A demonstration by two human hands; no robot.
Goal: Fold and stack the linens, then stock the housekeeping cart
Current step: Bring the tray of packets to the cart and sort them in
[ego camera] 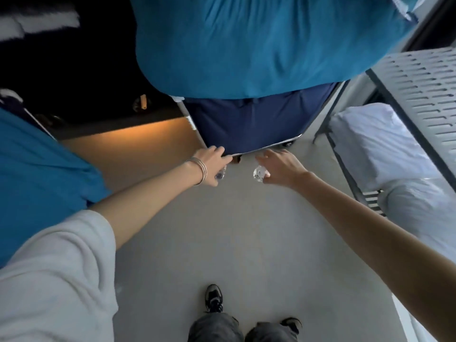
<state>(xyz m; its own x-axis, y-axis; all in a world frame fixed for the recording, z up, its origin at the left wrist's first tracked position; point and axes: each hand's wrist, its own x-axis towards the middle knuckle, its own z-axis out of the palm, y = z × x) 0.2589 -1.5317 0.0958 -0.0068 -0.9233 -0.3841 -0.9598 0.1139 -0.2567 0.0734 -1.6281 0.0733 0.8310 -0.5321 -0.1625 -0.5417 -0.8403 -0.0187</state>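
Navy-blue fabric bag of the housekeeping cart [246,124] hangs at twelve o'clock from the hands, framed by a thin metal rail along its lower edge, with a bulging teal cloth bundle [259,40] piled on top. Both arms reach straight forward and down toward that rail. At about eleven o'clock, the left hand [209,166], with thin metal bangles on its wrist, has its fingers curled at the rail's corner while a small clear plastic bottle [220,174] shows beneath its palm, apparently held there. Just beside it at one o'clock, the right hand [281,169] spreads its fingers toward the rail, not touching it, and pinches a second small clear bottle [259,174] against the thumb. White folded linens [385,144] sit on a grey slatted metal shelf [424,77] at three o'clock. Black sneakers [214,298] stand on the pale floor at six o'clock.
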